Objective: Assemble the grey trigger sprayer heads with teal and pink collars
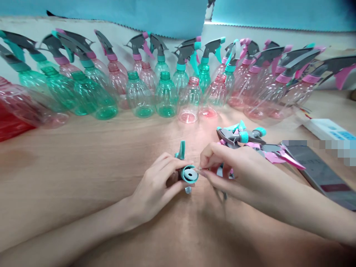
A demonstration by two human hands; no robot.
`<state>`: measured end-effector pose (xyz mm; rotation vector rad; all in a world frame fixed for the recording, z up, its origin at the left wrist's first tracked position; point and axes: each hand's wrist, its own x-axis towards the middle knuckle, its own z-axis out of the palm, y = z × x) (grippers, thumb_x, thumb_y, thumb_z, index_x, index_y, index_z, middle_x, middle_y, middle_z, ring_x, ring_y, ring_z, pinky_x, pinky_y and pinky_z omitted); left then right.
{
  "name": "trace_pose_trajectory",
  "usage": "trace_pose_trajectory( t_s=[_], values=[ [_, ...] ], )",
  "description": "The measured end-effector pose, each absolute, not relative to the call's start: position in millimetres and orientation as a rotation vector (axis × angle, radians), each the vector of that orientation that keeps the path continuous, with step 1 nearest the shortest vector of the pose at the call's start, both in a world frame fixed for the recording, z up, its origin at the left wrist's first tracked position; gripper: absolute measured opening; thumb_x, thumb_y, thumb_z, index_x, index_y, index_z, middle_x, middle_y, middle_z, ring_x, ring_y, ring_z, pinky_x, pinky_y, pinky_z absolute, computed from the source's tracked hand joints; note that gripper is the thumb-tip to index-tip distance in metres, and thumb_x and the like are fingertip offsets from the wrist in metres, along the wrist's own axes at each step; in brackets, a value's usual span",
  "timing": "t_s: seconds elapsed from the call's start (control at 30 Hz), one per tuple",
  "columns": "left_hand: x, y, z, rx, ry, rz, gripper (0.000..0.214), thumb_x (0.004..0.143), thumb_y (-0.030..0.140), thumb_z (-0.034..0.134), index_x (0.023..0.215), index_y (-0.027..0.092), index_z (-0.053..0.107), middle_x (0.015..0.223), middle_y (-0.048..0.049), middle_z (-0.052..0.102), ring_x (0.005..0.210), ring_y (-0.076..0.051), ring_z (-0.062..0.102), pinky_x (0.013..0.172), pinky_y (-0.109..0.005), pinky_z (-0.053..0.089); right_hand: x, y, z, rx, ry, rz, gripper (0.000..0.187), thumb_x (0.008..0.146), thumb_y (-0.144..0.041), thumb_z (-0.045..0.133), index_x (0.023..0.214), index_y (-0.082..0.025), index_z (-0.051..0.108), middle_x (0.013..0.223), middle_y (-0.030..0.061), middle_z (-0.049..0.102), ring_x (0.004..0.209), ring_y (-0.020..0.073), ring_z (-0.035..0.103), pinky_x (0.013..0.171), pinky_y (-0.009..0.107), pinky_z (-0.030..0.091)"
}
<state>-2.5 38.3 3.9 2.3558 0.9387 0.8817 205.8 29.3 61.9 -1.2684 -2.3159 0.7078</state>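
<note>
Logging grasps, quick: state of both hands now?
Left hand: closed, holding a teal-collared trigger sprayer head.
Right hand: pinched beside it; contents cannot be told.

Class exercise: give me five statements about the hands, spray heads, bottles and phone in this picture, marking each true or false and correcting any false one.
1. The left hand holds a spray head with a turquoise collar. True.
2. The right hand is far from that collar. False: it is close beside it.
3. A white disc with a dark centre shows inside the collar. True.
4. Every one of the bottles has a bare neck. False: many carry fitted spray heads.
5. The phone lies to the left of the left hand. False: it lies on the right side of the table.
</note>
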Motion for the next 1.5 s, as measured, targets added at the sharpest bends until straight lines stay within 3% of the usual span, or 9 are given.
trace_pose_trajectory(
  t_s=[0.23, 0.43, 0.6, 0.8, 1.0, 1.5],
  values=[
    [-2, 39, 7, 2.341, 0.964, 0.860, 0.020, 0.086, 0.014, 0.060, 0.105, 0.019, 0.058, 0.084, -0.0006, 0.062, 0.080, -0.016, 0.050, 0.071, -0.026, 0.044, 201, 28, 64, -1.285, -2.427, 0.173, 0.007, 0.084, -0.016, 0.053, 0.079, -0.020, 0.054, 0.060, -0.0036, 0.059, 0.050, 0.0122, 0.053, 0.046, 0.025, 0.028],
    [-1, 39, 6, 2.341, 0.953, 0.870, 0.017, 0.087, 0.017, 0.059, 0.104, 0.019, 0.058, 0.081, -0.0011, 0.061, 0.078, -0.016, 0.050, 0.069, -0.027, 0.044, 202, 25, 69, -1.174, -2.347, 0.403, 0.005, 0.085, -0.016, 0.052, 0.084, -0.020, 0.052, 0.069, -0.0043, 0.062, 0.057, 0.0101, 0.056, 0.050, 0.023, 0.036],
    [0, 39, 7, 2.362, 0.939, 0.899, 0.017, 0.088, 0.020, 0.059, 0.104, 0.018, 0.058, 0.079, -0.0009, 0.060, 0.076, -0.016, 0.050, 0.069, -0.027, 0.044, 202, 24, 64, -1.157, -2.293, 0.764, 0.014, 0.084, -0.014, 0.053, 0.094, -0.022, 0.048, 0.095, -0.0002, 0.068, 0.066, 0.0082, 0.059, 0.056, 0.020, 0.044],
    [0, 39, 8, 2.349, 0.941, 0.883, 0.021, 0.087, 0.022, 0.061, 0.108, 0.019, 0.059, 0.080, -0.0006, 0.060, 0.078, -0.016, 0.050, 0.070, -0.026, 0.044, 204, 28, 61, -1.171, -2.284, 0.686, 0.015, 0.084, -0.014, 0.054, 0.097, -0.022, 0.049, 0.093, 0.0007, 0.068, 0.066, 0.0096, 0.060, 0.056, 0.020, 0.045],
    [0, 39, 8, 2.353, 0.959, 0.861, 0.018, 0.086, 0.022, 0.062, 0.104, 0.019, 0.060, 0.078, -0.0001, 0.060, 0.075, -0.016, 0.049, 0.070, -0.027, 0.043, 205, 30, 57, -1.179, -2.351, 0.631, 0.030, 0.077, -0.007, 0.056, 0.102, -0.023, 0.048, 0.085, -0.0022, 0.066, 0.069, 0.0104, 0.061, 0.057, 0.020, 0.044],
    [-2, 40, 8, 2.364, 0.971, 0.873, 0.017, 0.089, 0.022, 0.058, 0.106, 0.020, 0.059, 0.082, -0.0008, 0.061, 0.079, -0.017, 0.050, 0.072, -0.027, 0.044, 202, 28, 51, -1.190, -2.393, 0.482, 0.019, 0.084, -0.018, 0.052, 0.102, -0.021, 0.048, 0.078, -0.0018, 0.064, 0.066, 0.0127, 0.062, 0.051, 0.021, 0.039]
  ],
)
